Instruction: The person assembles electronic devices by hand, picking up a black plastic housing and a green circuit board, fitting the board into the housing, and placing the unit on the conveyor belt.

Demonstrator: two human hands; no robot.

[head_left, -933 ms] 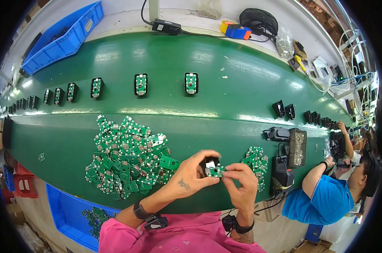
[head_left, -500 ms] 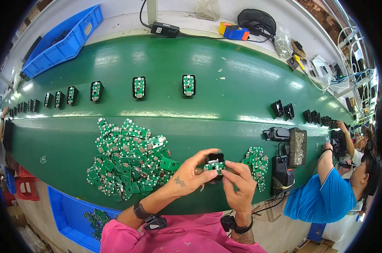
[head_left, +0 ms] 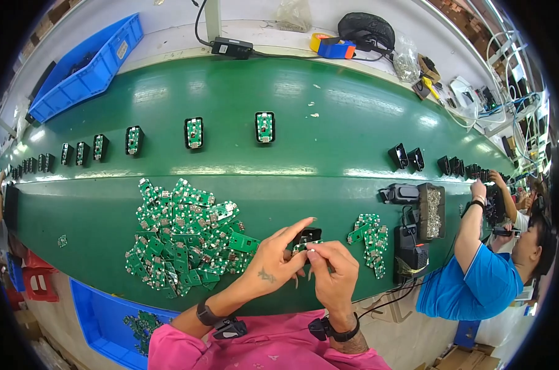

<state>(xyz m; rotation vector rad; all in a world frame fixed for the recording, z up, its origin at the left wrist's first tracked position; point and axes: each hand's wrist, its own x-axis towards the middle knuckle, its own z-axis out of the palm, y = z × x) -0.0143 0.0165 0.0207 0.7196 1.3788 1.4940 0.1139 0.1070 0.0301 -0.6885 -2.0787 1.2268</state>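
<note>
Near the table's front edge, my left hand (head_left: 274, 258) grips a small black plastic case (head_left: 308, 234), its index finger stretched out past it. A green circuit board (head_left: 300, 248) shows only in part at the case's near end. My right hand (head_left: 336, 271) pinches at that board, thumb and index finger together, and covers most of it. How deep the board sits in the case is hidden. Left of my hands lies a large heap of loose circuit boards (head_left: 184, 237); a smaller pile of boards (head_left: 373, 243) lies to their right.
Cases with boards in them (head_left: 265, 127) form a row across the green table (head_left: 230, 80). Empty black cases (head_left: 406, 158) stand at right, near a box of small metal parts (head_left: 432, 211) and a black device (head_left: 411, 250). A co-worker (head_left: 483, 277) sits at right; a blue bin (head_left: 88, 71) stands far left.
My right hand has shifted left and closed further over the board, hiding more of it. The case has tilted slightly. The whole view has shifted a little, and the co-worker's arm has risen.
</note>
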